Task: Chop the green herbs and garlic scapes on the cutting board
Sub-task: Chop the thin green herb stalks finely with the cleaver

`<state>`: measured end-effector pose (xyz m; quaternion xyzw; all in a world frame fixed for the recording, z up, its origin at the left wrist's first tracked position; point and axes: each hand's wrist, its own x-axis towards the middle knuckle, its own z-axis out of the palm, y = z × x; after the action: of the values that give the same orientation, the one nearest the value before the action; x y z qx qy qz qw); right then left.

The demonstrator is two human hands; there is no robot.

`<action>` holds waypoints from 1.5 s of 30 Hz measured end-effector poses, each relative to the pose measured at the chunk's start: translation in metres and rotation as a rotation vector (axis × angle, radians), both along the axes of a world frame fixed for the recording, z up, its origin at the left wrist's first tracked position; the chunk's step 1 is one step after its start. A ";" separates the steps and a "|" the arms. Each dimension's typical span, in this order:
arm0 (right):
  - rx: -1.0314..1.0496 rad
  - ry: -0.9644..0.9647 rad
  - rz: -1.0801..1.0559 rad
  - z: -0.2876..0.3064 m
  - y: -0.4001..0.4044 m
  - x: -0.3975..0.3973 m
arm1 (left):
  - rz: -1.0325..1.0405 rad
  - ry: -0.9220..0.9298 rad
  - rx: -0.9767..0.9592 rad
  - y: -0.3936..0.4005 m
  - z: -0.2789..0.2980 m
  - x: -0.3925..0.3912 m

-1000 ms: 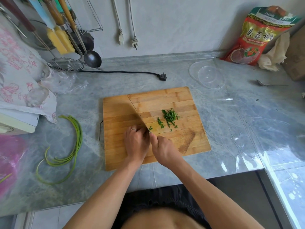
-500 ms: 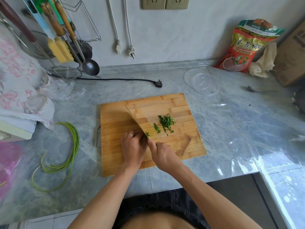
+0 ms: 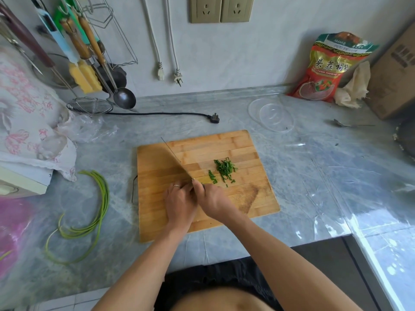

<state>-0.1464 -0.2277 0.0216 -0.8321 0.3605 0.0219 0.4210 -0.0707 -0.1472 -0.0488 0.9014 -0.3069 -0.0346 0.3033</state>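
At the far left a floral pink-and-white cloth (image 3: 24, 113) runs off the frame edge. Beside it, long, thin, curved garlic scapes (image 3: 98, 198) lie on the grey marbled counter (image 3: 314, 176), well apart from the wooden cutting board (image 3: 235, 144). On the board, the left hand (image 3: 179, 204), a ring on one finger, has its fingers curled down at the blade; whatever it pins is hidden beneath them. The knife (image 3: 174, 159) shows only as a thin edge-on line, its handle concealed in the clenched right hand (image 3: 213, 199). Just right of the blade sits a small heap of chopped green herbs (image 3: 224, 169). Further right a clear round plastic lid (image 3: 272, 116) rests on the counter. A glossy red bag (image 3: 327, 68) against the wall carries Chinese characters; its smaller print is too blurred to read. A cardboard box (image 3: 397, 72) is cut off at the right.
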 end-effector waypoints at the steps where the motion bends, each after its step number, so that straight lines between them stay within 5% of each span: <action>1: 0.031 -0.006 -0.010 0.005 -0.004 0.000 | 0.006 -0.002 -0.015 -0.001 0.002 0.000; 17: 0.245 -0.182 -0.212 0.016 -0.035 -0.021 | -0.133 0.189 -0.054 0.000 0.011 0.021; 31: 0.279 -0.048 -0.149 0.017 -0.019 -0.041 | -0.077 0.356 -0.112 0.012 0.027 0.024; 37: 0.299 -0.053 -0.136 0.020 -0.007 -0.041 | -0.110 0.190 -0.130 0.025 0.016 0.024; 41: 0.239 -0.022 -0.097 0.019 0.006 -0.039 | -0.193 -0.088 -0.013 0.030 0.010 0.013; 45: 0.210 0.013 -0.099 0.014 0.012 -0.037 | -0.239 -0.151 0.090 0.031 0.007 0.002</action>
<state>-0.1833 -0.2157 0.0353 -0.7643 0.3997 0.0442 0.5041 -0.0686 -0.1159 -0.0421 0.8712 -0.4322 -0.0160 0.2324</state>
